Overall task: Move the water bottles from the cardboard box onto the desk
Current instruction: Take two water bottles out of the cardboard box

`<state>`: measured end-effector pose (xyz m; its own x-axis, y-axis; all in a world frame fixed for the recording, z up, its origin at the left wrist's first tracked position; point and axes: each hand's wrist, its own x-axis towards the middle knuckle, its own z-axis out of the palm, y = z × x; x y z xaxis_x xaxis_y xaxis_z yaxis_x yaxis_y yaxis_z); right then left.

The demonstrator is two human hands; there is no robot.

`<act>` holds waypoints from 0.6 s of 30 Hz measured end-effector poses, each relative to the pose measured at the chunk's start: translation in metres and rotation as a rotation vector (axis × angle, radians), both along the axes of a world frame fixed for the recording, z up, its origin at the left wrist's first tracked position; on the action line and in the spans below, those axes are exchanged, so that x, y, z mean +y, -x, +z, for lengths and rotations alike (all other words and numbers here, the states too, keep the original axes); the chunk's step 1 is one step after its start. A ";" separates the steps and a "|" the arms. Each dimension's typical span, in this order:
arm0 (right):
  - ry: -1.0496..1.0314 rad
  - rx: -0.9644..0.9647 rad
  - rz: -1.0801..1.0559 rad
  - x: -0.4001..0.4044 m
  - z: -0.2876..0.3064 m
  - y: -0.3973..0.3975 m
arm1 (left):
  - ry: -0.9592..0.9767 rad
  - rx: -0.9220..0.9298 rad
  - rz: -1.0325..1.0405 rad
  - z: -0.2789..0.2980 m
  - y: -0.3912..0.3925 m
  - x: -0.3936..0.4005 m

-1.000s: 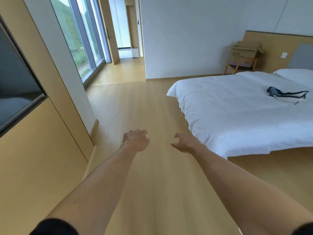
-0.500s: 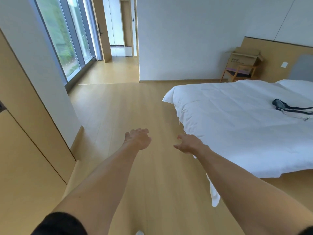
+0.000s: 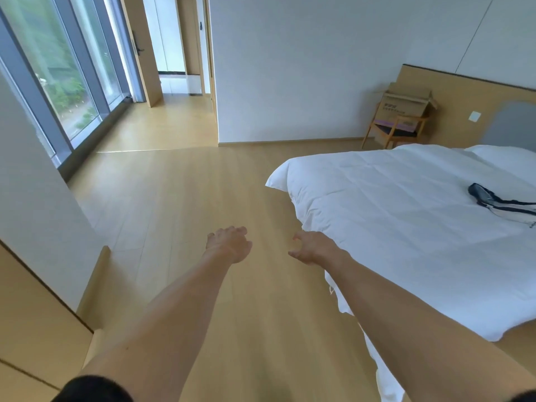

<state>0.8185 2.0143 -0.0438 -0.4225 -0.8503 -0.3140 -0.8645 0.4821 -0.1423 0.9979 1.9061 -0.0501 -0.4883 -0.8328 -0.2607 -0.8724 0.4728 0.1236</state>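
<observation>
Brown open-flapped cardboard box (image 3: 406, 104) sits on wooden armchair (image 3: 396, 130), far corner. Bottles not visible, no desk in view. Left hand (image 3: 229, 245) and right hand (image 3: 311, 247) loosely curled, empty. Likely heavy, slick; grip mid-body.

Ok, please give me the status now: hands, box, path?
Left hand and right hand open, empty. Cardboard box on chair in far corner. No bottles or desk visible. Bed beside route.
</observation>
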 end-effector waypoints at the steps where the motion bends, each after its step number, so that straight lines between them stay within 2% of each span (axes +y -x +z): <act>1: 0.001 -0.004 0.002 -0.015 -0.001 0.007 | 0.004 -0.001 -0.002 -0.001 0.006 -0.013; 12: 0.038 -0.104 0.045 -0.219 -0.017 0.115 | 0.046 -0.020 0.057 0.011 0.098 -0.198; 18: 0.076 -0.067 0.101 -0.334 0.000 0.184 | 0.055 0.002 0.121 0.035 0.166 -0.304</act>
<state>0.6342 1.6805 -0.0440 -0.3134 -0.9098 -0.2720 -0.8955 0.3784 -0.2342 0.8321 1.6025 -0.0156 -0.3841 -0.8986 -0.2122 -0.9232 0.3705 0.1021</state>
